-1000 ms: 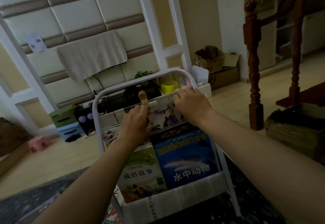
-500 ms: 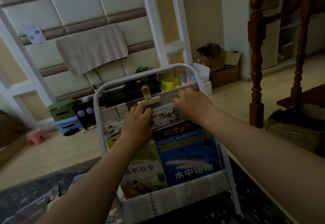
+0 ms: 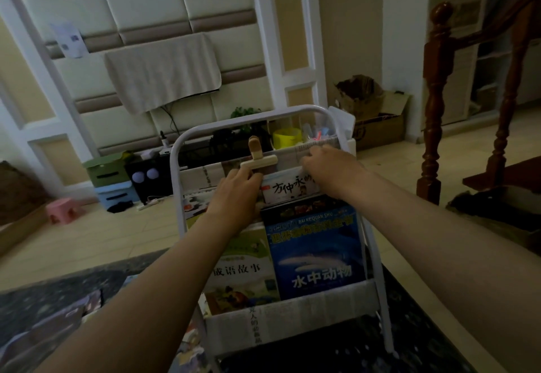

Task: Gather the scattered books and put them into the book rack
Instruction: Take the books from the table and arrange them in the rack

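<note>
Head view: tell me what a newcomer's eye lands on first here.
Two bare forearms reach in from the bottom to a white book rack in the centre. The left hand and right hand are at its upper pocket, where a white book sits beside a wooden clip. Below, a bright blue book fills the lower pocket's right side, and a dark wooden stair post stands far right.

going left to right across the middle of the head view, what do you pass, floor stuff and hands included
pink stool → green box → left hand → right hand → cardboard box → wooden stair post
</note>
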`<state>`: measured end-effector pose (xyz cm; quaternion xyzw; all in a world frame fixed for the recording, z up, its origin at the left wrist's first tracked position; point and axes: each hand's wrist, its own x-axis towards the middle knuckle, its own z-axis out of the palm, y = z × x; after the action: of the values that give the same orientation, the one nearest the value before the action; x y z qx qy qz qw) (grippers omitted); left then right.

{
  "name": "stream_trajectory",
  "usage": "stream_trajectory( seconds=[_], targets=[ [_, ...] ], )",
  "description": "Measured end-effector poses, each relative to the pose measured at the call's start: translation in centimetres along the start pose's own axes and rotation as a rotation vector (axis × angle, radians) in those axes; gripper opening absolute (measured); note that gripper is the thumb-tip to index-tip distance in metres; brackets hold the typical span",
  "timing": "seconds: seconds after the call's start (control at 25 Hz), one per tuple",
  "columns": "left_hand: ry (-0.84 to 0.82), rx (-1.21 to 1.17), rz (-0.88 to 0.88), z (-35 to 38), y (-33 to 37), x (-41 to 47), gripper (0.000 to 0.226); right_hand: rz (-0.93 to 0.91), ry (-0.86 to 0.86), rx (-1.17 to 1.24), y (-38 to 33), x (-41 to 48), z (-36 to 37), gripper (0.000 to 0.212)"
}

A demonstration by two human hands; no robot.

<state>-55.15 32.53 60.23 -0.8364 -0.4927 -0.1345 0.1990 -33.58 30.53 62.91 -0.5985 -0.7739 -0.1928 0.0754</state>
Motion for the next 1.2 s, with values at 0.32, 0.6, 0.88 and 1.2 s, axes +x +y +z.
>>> stream_trajectory(
  seconds=[0.32, 0.6, 0.88, 1.2],
  targets=[
    [0.098, -0.12, -0.108, -4.8, -5.8, -5.8, 0.047, 0.008, 0.047, 0.313, -6.6, 0.1, -5.0, 0.031],
    [0.115, -0.144, -0.292, -4.6, -12.9, -15.2, 0.047, -0.234, 0.091, 0.384, -20.5, 1.8, -6.9, 0.017],
    [-0.106, -0.246, -0.491, 2.5, -18.0, -27.7, 0.042, -0.321, -0.125, 0.368, -33.6, 0.2, 0.3, 0.023],
    [-0.349, -0.299, -0.73, 13.1, -18.8, -38.1, 0.05, -0.222, -0.57, 0.495, -44.1, -1.8, 10.2, 0.014]
  ],
)
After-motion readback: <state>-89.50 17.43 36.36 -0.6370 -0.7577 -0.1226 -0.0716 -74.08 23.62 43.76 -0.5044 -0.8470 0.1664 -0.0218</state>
